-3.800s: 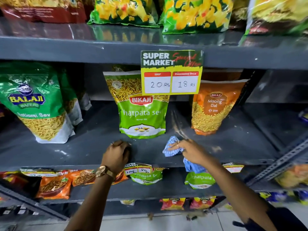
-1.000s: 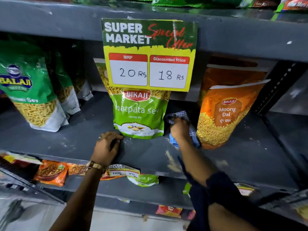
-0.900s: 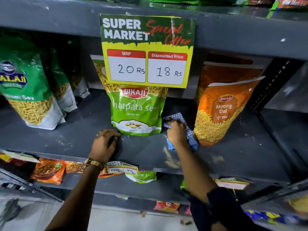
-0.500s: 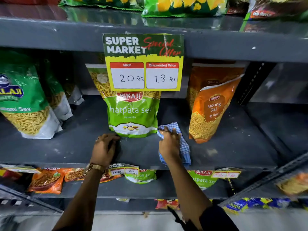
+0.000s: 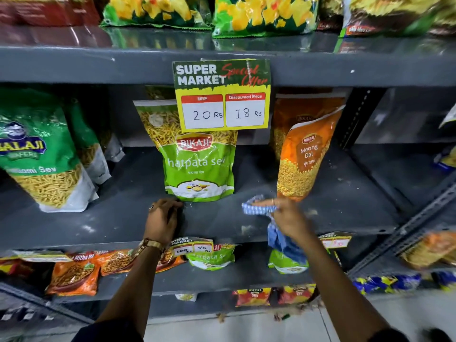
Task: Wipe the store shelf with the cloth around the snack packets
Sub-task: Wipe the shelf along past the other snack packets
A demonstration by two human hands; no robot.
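Note:
A dark grey shelf point(image 5: 128, 218) holds upright snack packets. A green Bikaji sev packet point(image 5: 197, 166) stands in the middle and an orange Moong Dal packet point(image 5: 303, 159) to its right. My right hand point(image 5: 286, 215) grips a blue checked cloth point(image 5: 256, 208) on the shelf just in front of the orange packet; part of the cloth hangs over the front edge. My left hand point(image 5: 162, 218) rests curled on the shelf's front, just below the green packet's left corner. A gold watch sits on that wrist.
A green Balaji packet point(image 5: 39, 154) leans at the left. A price sign point(image 5: 222, 95) hangs from the upper shelf edge point(image 5: 345, 67). Lower shelves carry orange and green packets point(image 5: 74, 272). A slotted metal upright point(image 5: 419, 223) runs diagonally at right. Pale dust marks dot the shelf.
My right hand has swept the cloth rightwards along the shelf front, from beside the green packet to the base of the orange one. The left hand has stayed put.

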